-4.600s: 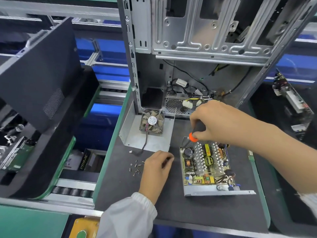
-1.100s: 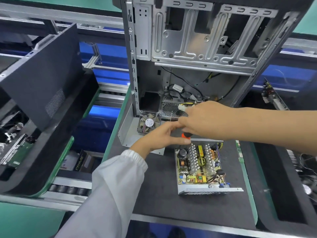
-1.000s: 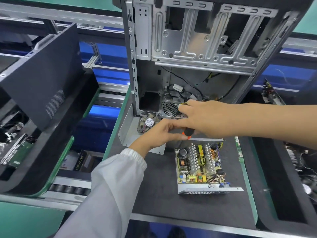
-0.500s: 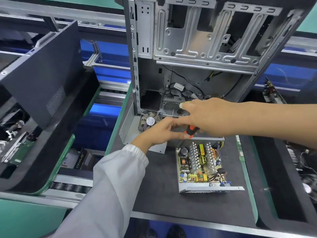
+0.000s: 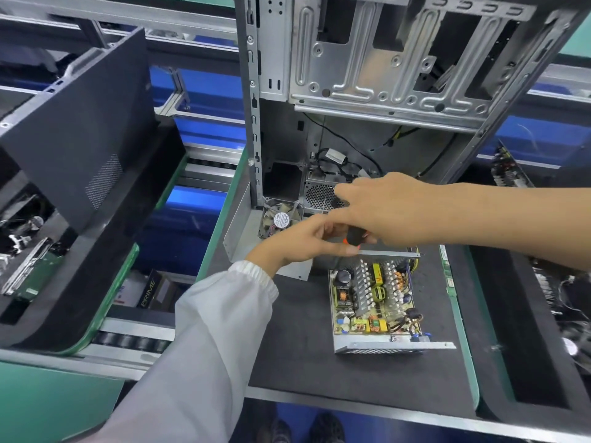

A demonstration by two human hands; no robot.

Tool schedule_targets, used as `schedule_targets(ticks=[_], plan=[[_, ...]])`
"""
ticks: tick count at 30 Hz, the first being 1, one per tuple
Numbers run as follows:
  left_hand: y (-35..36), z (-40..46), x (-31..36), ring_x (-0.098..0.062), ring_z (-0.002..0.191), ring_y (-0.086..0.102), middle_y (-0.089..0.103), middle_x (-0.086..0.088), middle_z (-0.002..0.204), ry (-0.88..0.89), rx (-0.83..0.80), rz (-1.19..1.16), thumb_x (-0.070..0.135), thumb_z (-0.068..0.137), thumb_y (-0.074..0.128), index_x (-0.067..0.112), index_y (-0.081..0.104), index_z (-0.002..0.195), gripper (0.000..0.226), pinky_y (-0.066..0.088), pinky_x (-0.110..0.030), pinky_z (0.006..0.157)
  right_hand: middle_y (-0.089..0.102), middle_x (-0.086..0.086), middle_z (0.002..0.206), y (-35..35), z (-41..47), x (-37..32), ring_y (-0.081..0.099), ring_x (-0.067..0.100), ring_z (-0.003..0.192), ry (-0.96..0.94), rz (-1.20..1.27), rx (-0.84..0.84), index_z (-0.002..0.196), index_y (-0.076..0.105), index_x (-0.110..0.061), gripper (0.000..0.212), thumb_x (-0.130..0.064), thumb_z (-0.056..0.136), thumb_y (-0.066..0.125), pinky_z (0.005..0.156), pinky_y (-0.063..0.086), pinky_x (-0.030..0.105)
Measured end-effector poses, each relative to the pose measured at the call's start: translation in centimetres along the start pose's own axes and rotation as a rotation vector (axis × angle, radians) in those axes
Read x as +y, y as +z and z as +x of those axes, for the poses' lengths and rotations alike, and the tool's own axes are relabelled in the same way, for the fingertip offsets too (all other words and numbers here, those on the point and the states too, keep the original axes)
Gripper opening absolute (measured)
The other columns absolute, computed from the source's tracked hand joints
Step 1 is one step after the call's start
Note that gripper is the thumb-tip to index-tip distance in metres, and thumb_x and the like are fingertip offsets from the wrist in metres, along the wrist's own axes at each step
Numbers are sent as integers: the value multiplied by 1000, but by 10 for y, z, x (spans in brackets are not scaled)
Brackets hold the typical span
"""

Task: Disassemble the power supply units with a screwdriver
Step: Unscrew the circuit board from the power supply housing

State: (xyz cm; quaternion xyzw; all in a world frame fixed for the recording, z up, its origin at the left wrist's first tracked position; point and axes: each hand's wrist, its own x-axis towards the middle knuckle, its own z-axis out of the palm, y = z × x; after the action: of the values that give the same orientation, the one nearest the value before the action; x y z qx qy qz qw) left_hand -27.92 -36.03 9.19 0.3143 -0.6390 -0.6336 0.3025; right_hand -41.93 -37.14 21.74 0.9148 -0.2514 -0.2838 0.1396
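Observation:
An open power supply unit (image 5: 393, 346) sits on the black mat, its circuit board (image 5: 372, 302) bare. My right hand (image 5: 393, 209) hovers over the unit's back wall and grips a screwdriver (image 5: 355, 235) with a black and orange handle; its tip is hidden. My left hand (image 5: 300, 243) reaches in from the left. Its fingers lie fairly straight along the back wall, touching just under the screwdriver handle. The removed lid (image 5: 243, 228) with its fan (image 5: 281, 219) lies behind my left hand.
An upright empty computer case (image 5: 383, 75) stands right behind the unit, with loose cables in its bottom. A black side panel (image 5: 80, 123) leans in the tray at the left. Circuit boards fill a tray (image 5: 524, 298) at the right.
My left hand has left the mat beside the loose screws and moved up to the unit's back wall under the screwdriver. Over the last second both hands have barely moved.

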Motion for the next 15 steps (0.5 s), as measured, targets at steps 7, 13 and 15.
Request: schedule_targets(ticks=[7, 13, 15], plan=[[5, 10, -1, -15, 85, 64, 69, 0, 83, 11, 120, 74, -4, 75, 78, 16, 70, 90, 26, 47, -22, 84, 33, -4, 72, -2, 2, 2, 40, 17, 61, 247, 203, -116, 97, 47, -19, 46, -64, 88, 48, 48, 29, 28], [0, 8, 0, -1, 104, 64, 71, 18, 99, 3, 25, 43, -4, 83, 71, 20, 63, 106, 34, 43, -14, 96, 49, 6, 119, 4, 2, -2, 51, 24, 101, 87, 18, -51, 128, 46, -26, 32, -37, 97, 47, 61, 36, 31], [-4, 5, -1, -2, 103, 66, 73, 16, 100, 1, 17, 17, -7, 86, 67, 17, 66, 108, 33, 46, -15, 93, 39, 8, 126, 7, 1, -1, 44, 24, 107, 24, 11, -55, 136, 37, -29, 48, -26, 92, 56, 62, 40, 32]])
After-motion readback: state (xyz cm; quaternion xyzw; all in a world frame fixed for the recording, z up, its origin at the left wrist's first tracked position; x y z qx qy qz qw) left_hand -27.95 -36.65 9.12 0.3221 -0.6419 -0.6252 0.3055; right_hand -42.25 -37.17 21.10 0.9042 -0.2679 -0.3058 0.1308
